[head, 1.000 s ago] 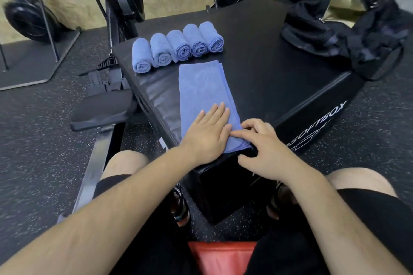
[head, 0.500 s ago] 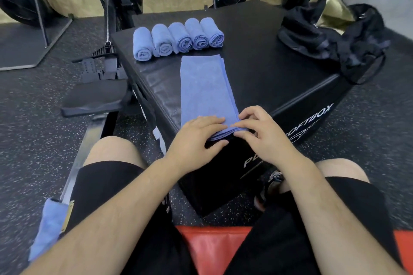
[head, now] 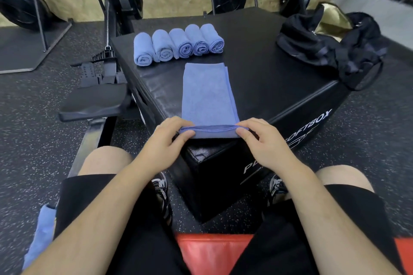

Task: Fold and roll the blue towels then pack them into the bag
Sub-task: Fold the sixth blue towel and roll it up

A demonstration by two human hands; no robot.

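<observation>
A blue towel (head: 207, 94), folded into a long strip, lies on the black soft box (head: 268, 82) and runs away from me. Its near end is lifted and turned over into a first small roll. My left hand (head: 165, 143) pinches the left end of that roll and my right hand (head: 263, 143) pinches the right end, thumbs underneath. Several rolled blue towels (head: 178, 44) lie side by side at the box's far left. The black bag (head: 330, 47) with a gold lining sits open on the far right corner.
Another blue towel (head: 40, 232) hangs beside my left thigh at the lower left. A rowing machine's seat and rail (head: 93, 105) stand left of the box. Gym machines line the wooden back wall. I sit on a red pad (head: 210, 252).
My hands went from pressing flat on the towel's near end to pinching it at both corners and turning it over into a first roll.
</observation>
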